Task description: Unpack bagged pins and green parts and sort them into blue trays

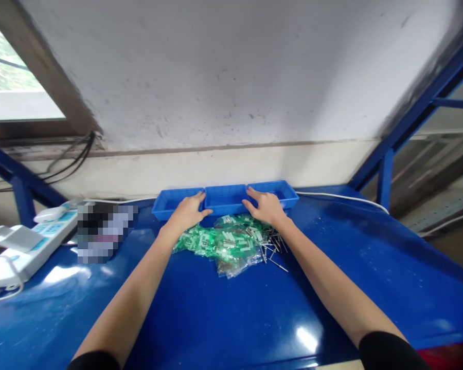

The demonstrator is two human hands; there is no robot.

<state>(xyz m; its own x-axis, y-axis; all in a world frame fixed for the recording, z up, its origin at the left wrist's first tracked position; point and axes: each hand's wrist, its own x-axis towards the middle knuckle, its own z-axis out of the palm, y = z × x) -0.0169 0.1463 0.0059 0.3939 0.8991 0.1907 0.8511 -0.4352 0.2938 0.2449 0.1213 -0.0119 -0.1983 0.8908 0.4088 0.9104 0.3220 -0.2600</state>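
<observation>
Three small blue plastic trays stand in a row against the wall: the left tray (167,202), the middle tray (224,198) and the right tray (281,191). My left hand (188,211) rests with fingers over the near rims of the left and middle trays. My right hand (265,206) lies likewise where the middle and right trays meet. Its fingers are stretched out. Just in front of the trays lies a heap of small clear bags with green printing (226,244), and several loose metal pins (274,253) lie at its right side.
The blue workbench top (224,313) runs up to a white wall. A white power strip (27,245) with plugs and a blurred dark object (102,228) sit at the left. A white cable (343,198) runs along the back right. Blue frame posts (386,174) stand on both sides.
</observation>
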